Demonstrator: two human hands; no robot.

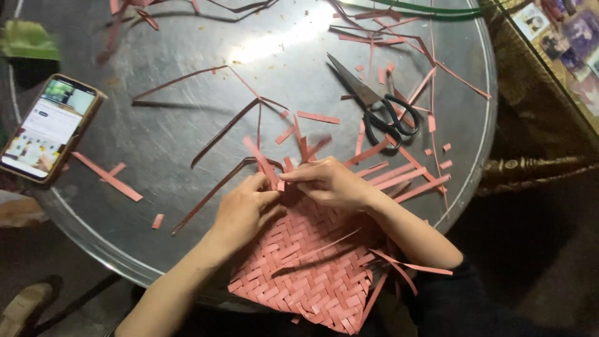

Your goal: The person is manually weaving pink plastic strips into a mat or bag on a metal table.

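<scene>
Two bare hands, no gloves, no rings, no watch or wristband visible. Left hand point(243, 209): forearm bare all the way down to frame edge, no sleeve seen. Right hand point(331, 184): forearm bare to approx the elbow, then dark sleeve point(455, 293), black or v. dark navy, plain fabric, no print, pushed up. Nails short, unpainted afaict. Rest of body out of shot.

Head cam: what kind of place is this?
Likely a home craft spot, not a workshop. Both hands, left hand and right hand, work a pink woven strip mat on a round grey metal table, with black scissors, a lit smartphone and loose pink strips around.
</scene>
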